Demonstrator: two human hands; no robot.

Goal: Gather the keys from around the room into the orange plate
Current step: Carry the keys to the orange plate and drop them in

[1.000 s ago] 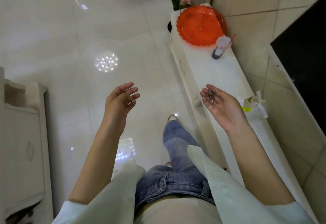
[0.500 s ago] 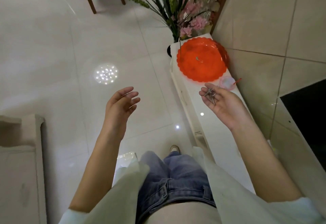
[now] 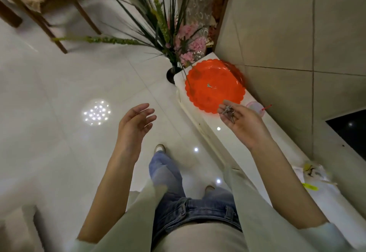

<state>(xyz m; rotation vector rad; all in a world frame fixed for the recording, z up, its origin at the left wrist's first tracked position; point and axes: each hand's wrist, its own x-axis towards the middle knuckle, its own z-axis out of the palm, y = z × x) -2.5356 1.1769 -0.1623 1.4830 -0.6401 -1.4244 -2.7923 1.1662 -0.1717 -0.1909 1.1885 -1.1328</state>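
A person stands on a glossy tiled floor [image 3: 59,93] beside a long white desk [image 3: 247,152] that runs along the wall on the right. Starting at the left, one wooden chair [image 3: 49,4] sits in the far corner. The left hand [image 3: 134,125] hangs over the floor, palm turned inward, fingers loose and spread, holding nothing. Farther right, one vase of green stalks and pink flowers [image 3: 178,39] stands at the far end of the desk. Just past it, one orange plate [image 3: 215,85] with a scalloped rim lies on the desk, and one small key [image 3: 209,86] already rests near its middle. The right hand [image 3: 245,125] is raised just short of the plate's near rim, fingers curled up around one bunch of keys [image 3: 228,113] on a ring; how many keys are in the bunch is too small to count. One pink-lidded cup [image 3: 256,108] with a red straw stands on the desk just beyond that hand. At the far right, one crumpled wrapper [image 3: 313,172] lies on the desk. The task looks partly done: one key delivered, this bunch about to follow. Whether more keys remain elsewhere in the room cannot be told from here.
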